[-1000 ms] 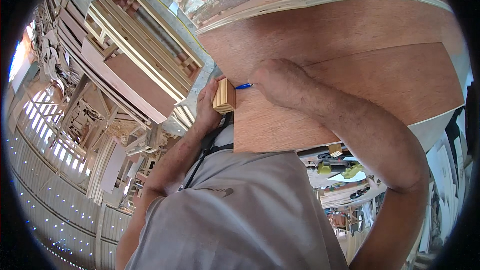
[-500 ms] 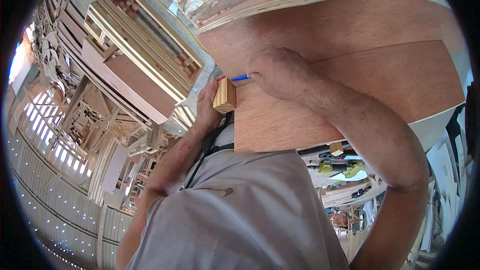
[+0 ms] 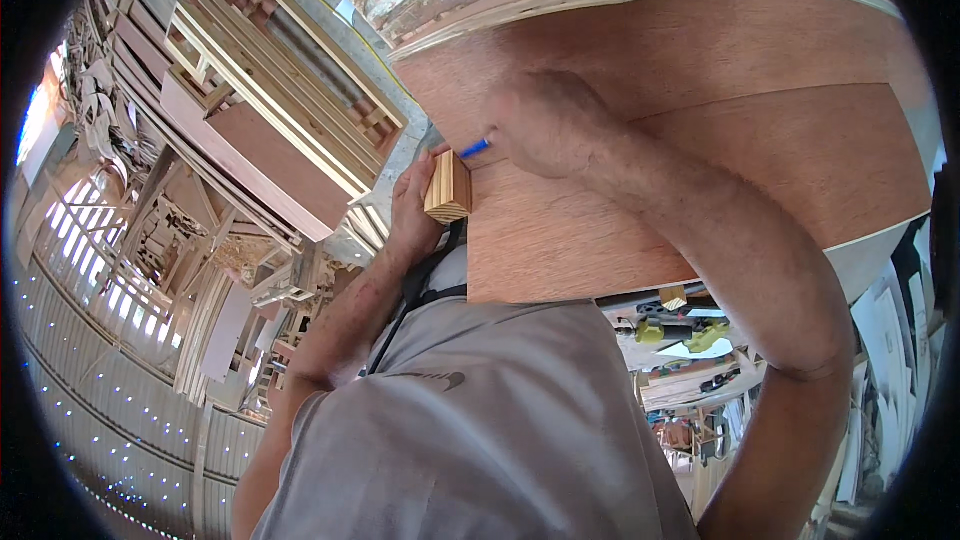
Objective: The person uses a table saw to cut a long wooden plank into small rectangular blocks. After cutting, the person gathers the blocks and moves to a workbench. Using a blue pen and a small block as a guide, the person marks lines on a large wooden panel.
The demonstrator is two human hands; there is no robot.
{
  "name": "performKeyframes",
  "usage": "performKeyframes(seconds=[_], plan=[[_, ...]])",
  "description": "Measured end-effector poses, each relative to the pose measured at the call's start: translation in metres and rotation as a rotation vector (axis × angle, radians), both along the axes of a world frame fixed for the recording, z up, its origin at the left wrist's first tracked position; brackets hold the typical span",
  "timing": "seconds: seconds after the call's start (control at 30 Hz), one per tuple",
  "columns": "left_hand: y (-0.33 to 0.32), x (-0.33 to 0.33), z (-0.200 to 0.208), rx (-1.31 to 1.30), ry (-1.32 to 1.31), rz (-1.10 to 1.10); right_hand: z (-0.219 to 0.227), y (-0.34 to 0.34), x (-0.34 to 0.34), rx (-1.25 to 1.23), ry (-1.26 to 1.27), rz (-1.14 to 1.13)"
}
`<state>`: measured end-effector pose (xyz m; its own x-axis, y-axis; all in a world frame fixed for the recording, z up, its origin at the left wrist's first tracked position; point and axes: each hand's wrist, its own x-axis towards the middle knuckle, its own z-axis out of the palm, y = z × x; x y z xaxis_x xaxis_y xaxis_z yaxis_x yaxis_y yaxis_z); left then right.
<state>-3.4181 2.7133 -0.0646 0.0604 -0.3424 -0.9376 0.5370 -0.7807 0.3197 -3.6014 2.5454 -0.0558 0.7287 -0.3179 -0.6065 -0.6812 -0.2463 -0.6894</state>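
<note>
My left hand (image 3: 413, 202) is closed around a short wooden block (image 3: 449, 187), pressing it to the left edge of a reddish plywood panel (image 3: 570, 240). Closed about a blue pen (image 3: 475, 148), my right hand (image 3: 540, 125) is over the panel just right of the block. The pen's lower end reaches the spot where block and panel meet; the tip itself is too small to make out. A second plywood sheet (image 3: 740, 50) adjoins the panel on its far side along a dark seam.
To the left stands a wooden frame (image 3: 290, 80) of long battens. Beyond it lie stacked boards and scrap wood (image 3: 120, 130). A yellow-green power tool (image 3: 680, 333) lies below the panel's near edge at right. A yellow cable (image 3: 380, 60) runs over the floor.
My right hand has shifted slightly away from my body and to the left, and the pen is tilted more steeply. The left hand and the block stay almost still.
</note>
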Motion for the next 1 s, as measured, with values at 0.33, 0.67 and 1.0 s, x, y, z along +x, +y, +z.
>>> performKeyframes(seconds=[0.33, 0.67, 1.0], plan=[[0.003, 0.001, -0.006, -0.010, 0.008, 0.009, -0.005, 0.007, -0.002, 0.030, 0.044, 0.074], [-0.003, -0.003, -0.001, 0.028, -0.032, 0.017, -0.002, -0.007, 0.005, -0.023, 0.029, -0.114], [0.001, 0.001, -0.002, 0.020, -0.027, -0.033, -0.004, 0.009, 0.000, 0.005, 0.008, -0.002]])
